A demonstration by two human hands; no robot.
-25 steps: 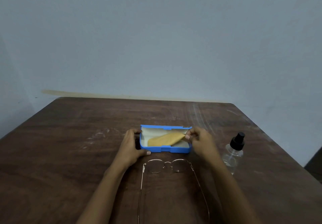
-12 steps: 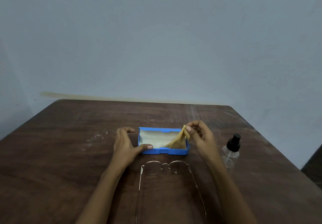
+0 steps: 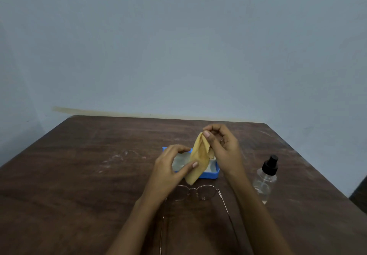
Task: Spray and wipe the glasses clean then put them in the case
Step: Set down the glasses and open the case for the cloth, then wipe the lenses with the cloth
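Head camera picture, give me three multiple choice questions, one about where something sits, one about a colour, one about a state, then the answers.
1. Where is the spray bottle?
A. inside the case
B. on the table, outside the right hand
C. in the left hand

2. What colour is the case?
A. blue
B. red
C. black

3. What state is the cloth in?
A. flat in the case
B. draped on the glasses
C. pinched up by the right hand

Answers:
1 B, it stands on the wood at the right.
2 A, its rim is blue.
3 C, fingertips grip its top corner, and the left hand reaches toward it.
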